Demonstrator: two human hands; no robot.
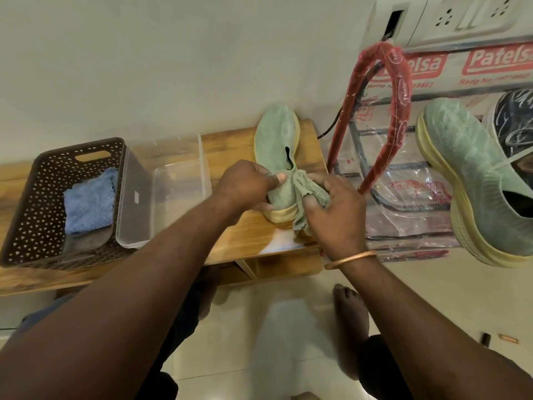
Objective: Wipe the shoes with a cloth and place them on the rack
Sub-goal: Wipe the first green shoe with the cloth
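A pale green shoe [276, 134] with a yellow sole lies on the wooden bench [227, 241], toe pointing toward the wall. My left hand [245, 183] grips its heel and collar, thumb on the upper. My right hand [337, 209] pinches a small grey-green cloth [302, 215] against the shoe's heel side. The matching green shoe [467, 174] sits at the right on the rack [372, 131], which is wrapped in red and clear plastic. A dark patterned shoe [513, 119] stands behind it.
A brown perforated basket [34, 203] holding a folded blue cloth [89, 202] stands at the bench's left, with a clear plastic tub [161, 203] beside it. A socket panel [450, 18] is on the wall. My bare foot [350, 310] is on the tiled floor.
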